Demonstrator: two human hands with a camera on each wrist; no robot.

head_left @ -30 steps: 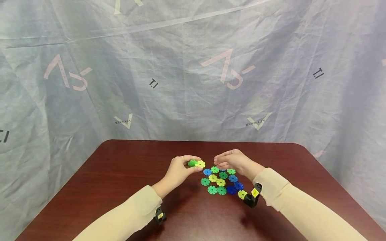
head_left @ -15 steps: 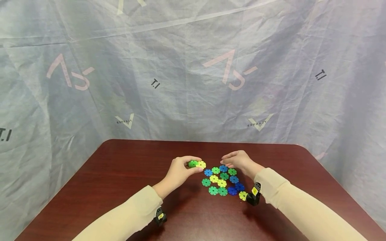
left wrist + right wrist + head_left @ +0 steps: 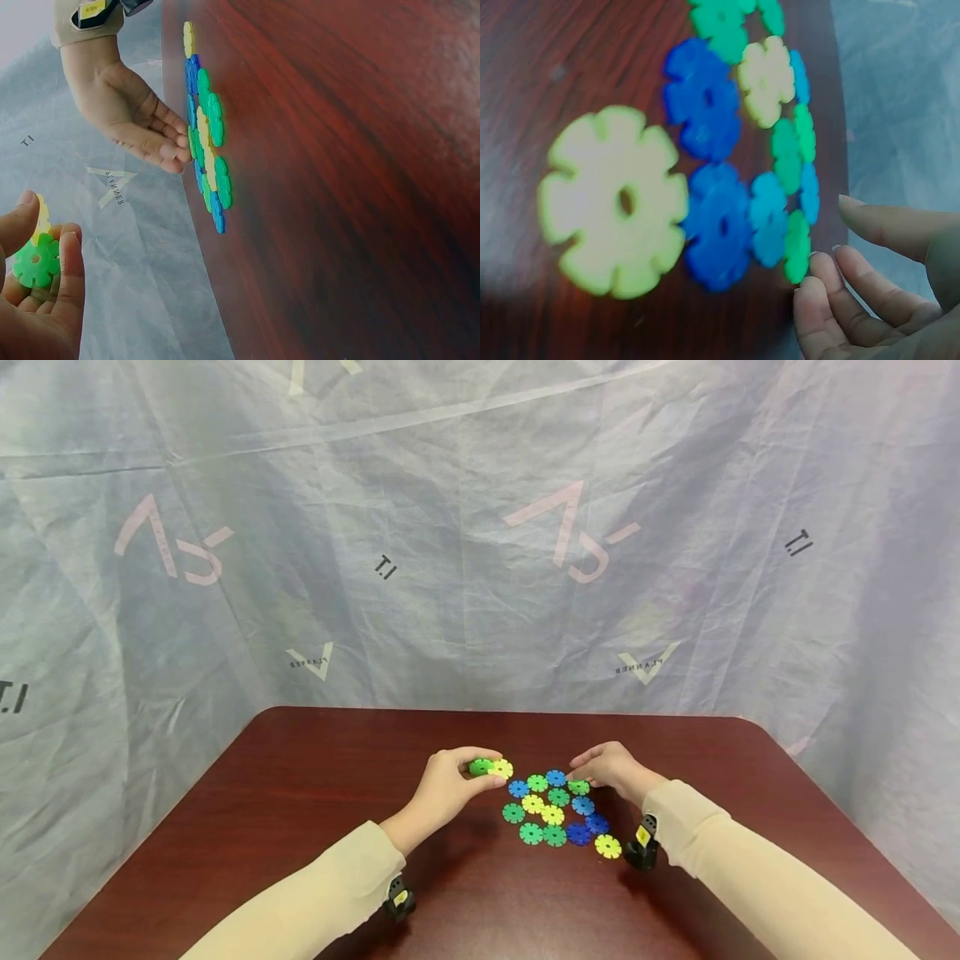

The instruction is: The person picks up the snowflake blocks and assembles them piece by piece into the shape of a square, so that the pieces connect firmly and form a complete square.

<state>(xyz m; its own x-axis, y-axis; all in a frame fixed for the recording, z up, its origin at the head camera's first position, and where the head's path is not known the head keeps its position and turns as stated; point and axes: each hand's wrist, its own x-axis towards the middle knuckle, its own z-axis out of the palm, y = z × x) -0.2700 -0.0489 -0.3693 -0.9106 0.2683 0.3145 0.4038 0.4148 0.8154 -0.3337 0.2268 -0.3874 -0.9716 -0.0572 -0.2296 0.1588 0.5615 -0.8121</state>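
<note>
Right hand [image 3: 612, 767] shifted rightward, light-green disc [image 3: 798, 249] just beside

The hanging grey cloth [image 3: 465, 635] bears PLANNER [image 3: 639, 667], reversed, across a pale V [image 3: 647, 680], and black letters I and T [image 3: 386, 567]; the yellow wrist labels [image 3: 645, 836] I can't read.

Grey cloth [image 3: 465, 610] behind reddish table [image 3: 322, 768]

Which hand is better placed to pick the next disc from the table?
Probably the right hand: it is close to a green disc, while the left hand holds two joined discs.
</note>
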